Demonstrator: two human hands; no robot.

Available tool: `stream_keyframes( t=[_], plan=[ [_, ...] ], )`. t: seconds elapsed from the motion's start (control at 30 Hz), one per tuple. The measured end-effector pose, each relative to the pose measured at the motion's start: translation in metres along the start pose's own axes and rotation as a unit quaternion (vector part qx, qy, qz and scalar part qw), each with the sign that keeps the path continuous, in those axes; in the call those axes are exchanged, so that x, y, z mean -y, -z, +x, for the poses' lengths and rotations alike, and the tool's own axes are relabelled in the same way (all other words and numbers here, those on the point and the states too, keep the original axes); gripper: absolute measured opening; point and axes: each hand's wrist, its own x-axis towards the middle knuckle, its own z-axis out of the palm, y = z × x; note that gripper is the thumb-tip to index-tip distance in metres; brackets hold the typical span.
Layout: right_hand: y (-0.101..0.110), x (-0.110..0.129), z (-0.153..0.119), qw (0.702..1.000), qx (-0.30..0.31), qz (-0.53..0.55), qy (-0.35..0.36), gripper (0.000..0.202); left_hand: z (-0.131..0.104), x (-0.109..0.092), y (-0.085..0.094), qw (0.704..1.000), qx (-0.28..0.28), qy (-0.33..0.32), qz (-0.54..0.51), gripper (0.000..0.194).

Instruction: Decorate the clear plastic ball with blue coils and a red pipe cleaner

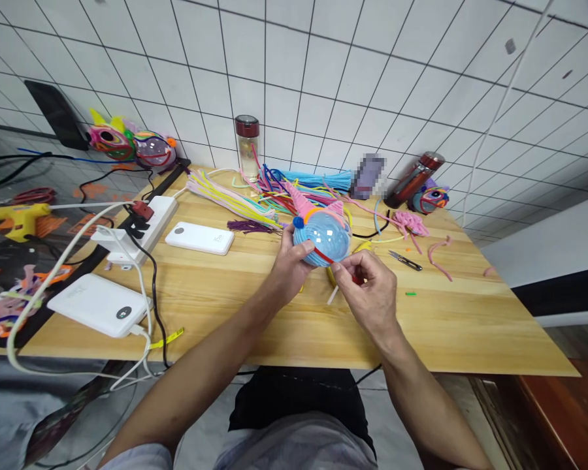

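Note:
My left hand (293, 261) is closed around the left side of a clear ball (330, 238) wrapped partly in light blue pipe cleaner. Pink pointed shapes (301, 201), an orange band and a dark blue pompom (298, 222) sit on its upper side. A red pipe cleaner (323, 255) runs across the lower front of the ball. At its right end, my right hand (366, 287) pinches it between thumb and fingertips. Partly hidden behind my right hand is a yellow tool (363, 247), with a whitish stick (332, 295) showing below.
Bundles of coloured pipe cleaners (235, 199) lie behind the ball. Thread snips (406, 261) rest to the right. A glass bottle (247, 147) and a red flask (416, 179) stand near the wall. Leftward are power banks (199, 238), a power strip (159, 219), cables and a yellow glue gun (22, 220).

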Motion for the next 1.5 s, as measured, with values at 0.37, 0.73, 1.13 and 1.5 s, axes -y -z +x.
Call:
stream_keyframes(
  t=[0.37,0.73,1.13,1.5],
  plan=[
    [-0.001,0.001,0.000,1.000,-0.009,-0.012,0.007,0.020,-0.002,0.001,-0.001,0.999,0.034,0.005,0.001,0.076],
    [-0.002,0.005,0.000,0.999,-0.012,-0.015,0.025,0.021,-0.001,0.003,0.001,0.999,0.025,0.005,0.026,0.078],
    [0.011,0.003,0.000,0.998,-0.018,-0.030,0.045,0.020,-0.001,0.002,0.000,0.999,0.037,0.021,0.014,0.076],
    [0.008,0.003,-0.003,0.998,-0.020,-0.041,0.053,0.020,-0.004,-0.009,-0.008,0.999,0.007,0.035,-0.037,0.064]
  ],
)
